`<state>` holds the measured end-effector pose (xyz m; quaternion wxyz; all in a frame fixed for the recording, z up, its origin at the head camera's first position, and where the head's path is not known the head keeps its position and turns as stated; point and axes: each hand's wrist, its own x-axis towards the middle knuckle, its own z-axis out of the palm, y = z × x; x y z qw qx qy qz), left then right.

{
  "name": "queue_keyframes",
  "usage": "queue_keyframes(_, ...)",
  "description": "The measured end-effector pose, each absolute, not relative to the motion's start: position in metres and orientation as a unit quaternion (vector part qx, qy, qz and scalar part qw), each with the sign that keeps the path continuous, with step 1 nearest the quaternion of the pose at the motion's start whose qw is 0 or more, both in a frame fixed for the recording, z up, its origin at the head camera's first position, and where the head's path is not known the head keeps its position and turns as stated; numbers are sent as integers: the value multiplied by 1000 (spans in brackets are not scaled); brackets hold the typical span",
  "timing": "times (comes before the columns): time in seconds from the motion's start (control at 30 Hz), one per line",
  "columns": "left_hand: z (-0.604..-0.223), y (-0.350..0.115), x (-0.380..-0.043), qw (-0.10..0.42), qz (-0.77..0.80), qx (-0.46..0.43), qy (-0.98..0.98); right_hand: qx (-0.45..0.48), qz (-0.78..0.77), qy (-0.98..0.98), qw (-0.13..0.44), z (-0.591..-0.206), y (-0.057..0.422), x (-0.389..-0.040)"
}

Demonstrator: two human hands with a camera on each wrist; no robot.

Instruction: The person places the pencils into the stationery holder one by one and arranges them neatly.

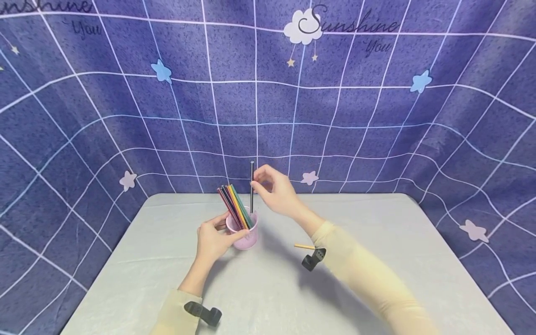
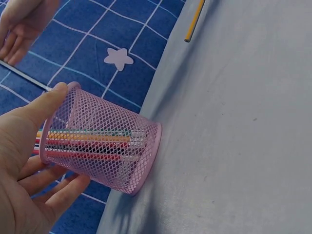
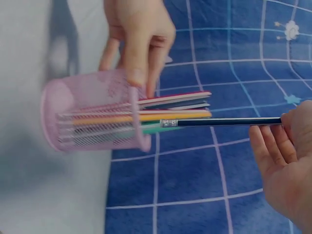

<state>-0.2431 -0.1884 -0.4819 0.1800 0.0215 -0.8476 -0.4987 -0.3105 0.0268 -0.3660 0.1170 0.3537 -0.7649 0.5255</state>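
Note:
My left hand (image 1: 214, 239) grips a pink mesh pencil cup (image 1: 246, 242) near its rim, thumb on one side and fingers on the other. Several colored pencils (image 3: 178, 103) in red, dark, yellow and green lean together inside the cup, their tops sticking out. Between thumb and fingertips, my right hand (image 1: 276, 190) pinches a dark pencil (image 3: 229, 122) near its upper part. That pencil stands nearly upright, its silver end overlapping the cup's mouth in the head view. In the left wrist view the cup's mesh wall (image 2: 105, 126) shows the pencils' lower ends through it.
A yellow pencil (image 1: 304, 246) lies on the pale tabletop (image 1: 268, 298), partly hidden by the right sleeve (image 1: 356, 256). Behind the table hangs a blue curtain (image 1: 234, 107) with a white grid, stars and clouds. Black camera mounts (image 1: 203, 313) sit on both wrists.

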Motion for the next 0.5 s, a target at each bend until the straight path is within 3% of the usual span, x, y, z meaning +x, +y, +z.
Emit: queue_keyframes(0.5, -480, -187, -242, 182, -506, 17, -843, 337, 414, -839, 107, -414, -4, -327)
